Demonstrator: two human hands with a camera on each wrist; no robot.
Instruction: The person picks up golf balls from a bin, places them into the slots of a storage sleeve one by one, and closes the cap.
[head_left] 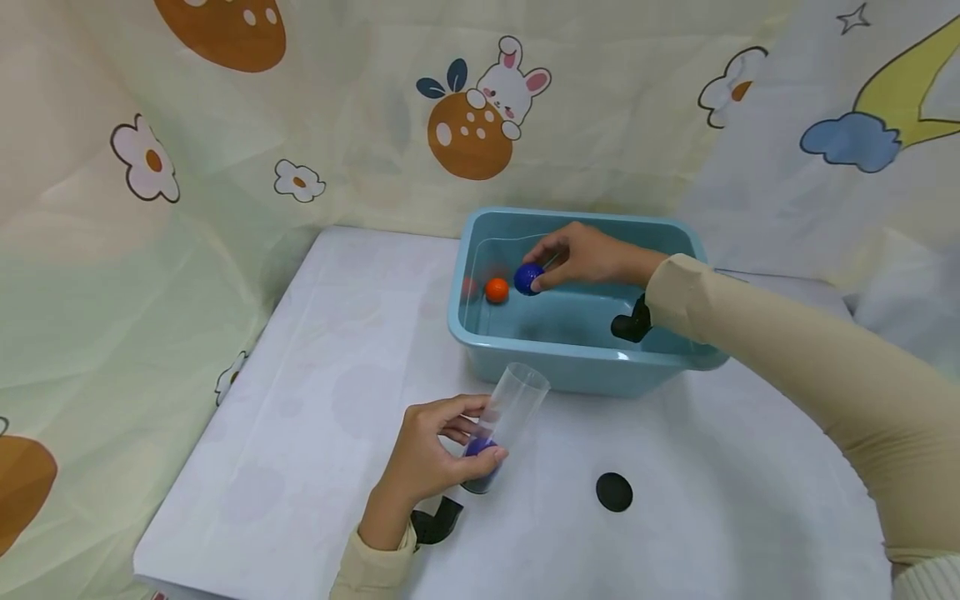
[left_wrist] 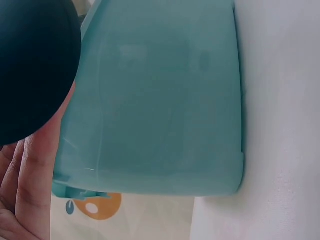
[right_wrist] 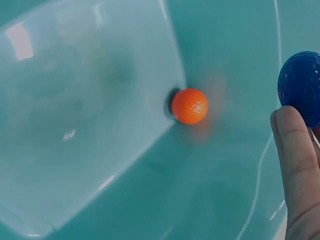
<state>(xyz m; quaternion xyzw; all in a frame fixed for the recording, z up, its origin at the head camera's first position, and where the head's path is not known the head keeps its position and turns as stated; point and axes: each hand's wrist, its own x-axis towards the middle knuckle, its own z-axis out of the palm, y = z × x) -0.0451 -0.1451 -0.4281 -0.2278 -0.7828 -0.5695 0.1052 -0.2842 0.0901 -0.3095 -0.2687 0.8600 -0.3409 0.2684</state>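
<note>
A clear tube with a dark bottom leans in my left hand, whose fingers and thumb curl round its lower part. Inside, low down, sits a blue ball. Over the teal tub, my right hand pinches another blue ball, a dimpled golf ball in the right wrist view. An orange golf ball lies in a corner of the tub's floor. In the left wrist view the tube's dark round base covers part of the left fingers.
A black disc lies on the white tabletop, right of the tube. Behind the tub hangs a cream cloth printed with a rabbit and flowers. Black wrist mounts sit at both cuffs.
</note>
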